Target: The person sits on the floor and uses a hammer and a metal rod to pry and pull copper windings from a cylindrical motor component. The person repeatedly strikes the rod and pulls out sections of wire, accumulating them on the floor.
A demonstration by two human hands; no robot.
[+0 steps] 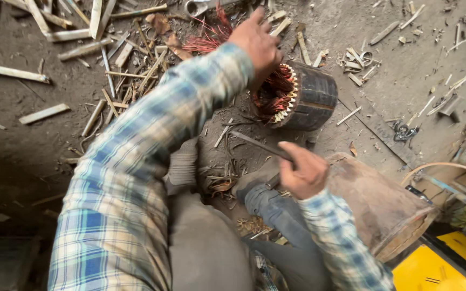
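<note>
A black cylindrical motor stator (311,97) lies on its side on the dirt floor, red copper windings (273,91) and pale insulation strips showing at its open end. My left hand (257,43) rests on top of the windings at that end, fingers curled over them. My right hand (306,172) is closed around a thin dark metal rod (257,143) that points up-left, its tip short of the stator. A bundle of loose red wire (208,37) lies behind my left arm.
Pale wooden and insulation sticks (109,59) litter the floor at upper left. A rusty brown drum (378,205) lies at my right. A yellow box (438,269) sits at the bottom right. Small metal scraps (357,59) lie beyond the stator.
</note>
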